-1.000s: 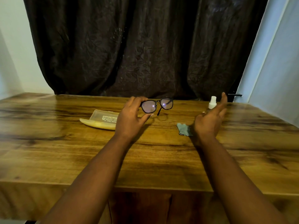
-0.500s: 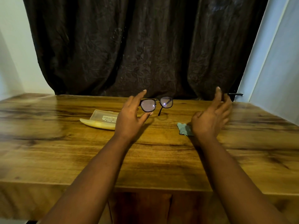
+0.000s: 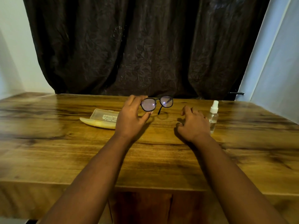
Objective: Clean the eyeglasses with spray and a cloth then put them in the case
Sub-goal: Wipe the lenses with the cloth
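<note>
Table edge: the broad wooden table (image 3: 68, 159) with dark grain streaks runs across the near view, both bare forearms reaching out over it.
Right hand: the right hand (image 3: 193, 125) lies low on the tabletop with fingers curled loosely downward. Whether it covers or pinches anything beneath the palm I cannot tell; nothing shows between the fingers.
Left hand: the left hand (image 3: 130, 118) is raised off the wood and grips the black-framed eyeglasses with clear, faintly violet-tinted lenses (image 3: 156, 103) at the left-hand end of the frame, thumb below and fingers over the top rim.
Eyeglasses: held above the table, lenses facing the camera, one temple arm hanging down toward the wood; their shadow falls just below.
Spray: a small clear plastic spray bottle with a white nozzle (image 3: 213, 116) stands upright just beside the right hand, on its outer side, apparently not touched.
Case: a pale yellow, translucent hard eyeglasses case (image 3: 101, 119) lies open to the left of the left hand, partly hidden behind it.
Cloth: not visible anywhere in this view.
Backdrop: a dark crumpled curtain (image 3: 137, 46) hangs behind the table.
Step in hand: likely the start of cleaning, with the glasses presented and nothing yet applied to the lenses.
Next move: probably the right hand must close on the bottle and aim the nozzle at the lenses, while the left keeps the frame steady without touching the glass.
</note>
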